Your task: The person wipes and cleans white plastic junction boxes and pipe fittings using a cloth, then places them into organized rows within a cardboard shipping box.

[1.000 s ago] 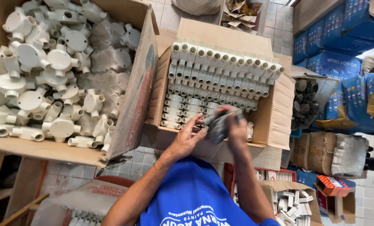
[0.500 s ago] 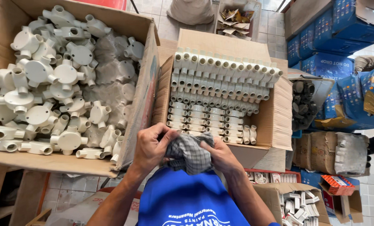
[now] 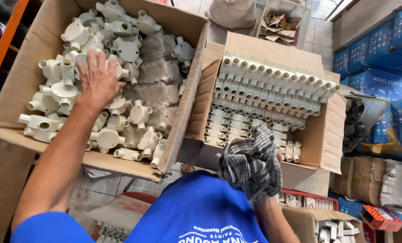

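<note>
My left hand (image 3: pixel 96 81) reaches into the big cardboard box (image 3: pixel 12 117) on the left and rests, fingers spread, on the heap of white round plastic conduit fittings (image 3: pixel 133 54). My right hand (image 3: pixel 278 157) is almost wholly hidden behind a crumpled black-and-white checked cloth (image 3: pixel 251 162) that it grips, held over the near edge of the smaller cardboard box (image 3: pixel 327 135). That box holds neat rows of white plastic tee fittings (image 3: pixel 273 90). My blue shirt (image 3: pixel 201 211) fills the bottom of the view.
Blue cartons (image 3: pixel 381 67) are stacked at the right. Below them lie brown sacks (image 3: pixel 367 180) and small boxes of white parts (image 3: pixel 327 225). An orange shelf post (image 3: pixel 5 40) stands at the far left. Tiled floor (image 3: pixel 318 31) shows behind the boxes.
Both hands held the cloth in front of the tee box before. My left hand has let go and moved left into the big box. My right hand keeps the cloth.
</note>
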